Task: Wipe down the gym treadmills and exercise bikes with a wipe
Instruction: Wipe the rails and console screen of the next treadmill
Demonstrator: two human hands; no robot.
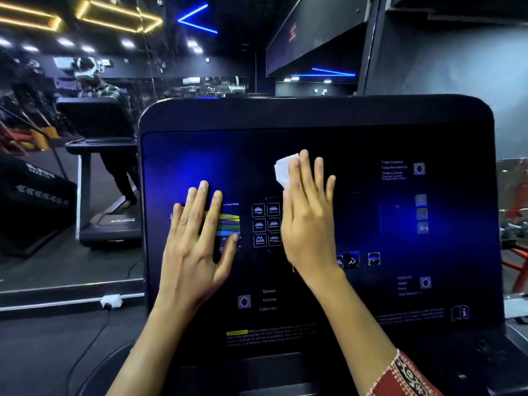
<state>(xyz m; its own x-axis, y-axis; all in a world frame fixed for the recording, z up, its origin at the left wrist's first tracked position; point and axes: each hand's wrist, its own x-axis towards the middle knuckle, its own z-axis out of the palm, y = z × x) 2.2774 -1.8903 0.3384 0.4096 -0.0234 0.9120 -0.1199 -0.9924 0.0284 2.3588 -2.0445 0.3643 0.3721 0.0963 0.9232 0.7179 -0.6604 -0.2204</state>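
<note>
Treadmill console [314, 121] — white wipe [283, 170] on panel under R hand [310, 221]; L hand [197, 241] flat beside.

One view only: head-worn, wide-angle, facing forward and slightly down. Very near the treadmill console [314, 121], which fills centre to 3 o'clock. The left hand [197, 238] and right hand [308, 221] reach in from 6 o'clock. Floor [43, 352] at 8 o'clock.

Left hand [197, 247] and right hand [308, 224] bare, forearms bare behind both. Right arm only: sleeve [384, 385] begins well back from the right hand, far down the forearm. Dark red woven fabric. Cuff band [408, 374] black with white geometric motifs, small white dotted stitching along its edges. Left forearm uncovered to frame edge.
</note>
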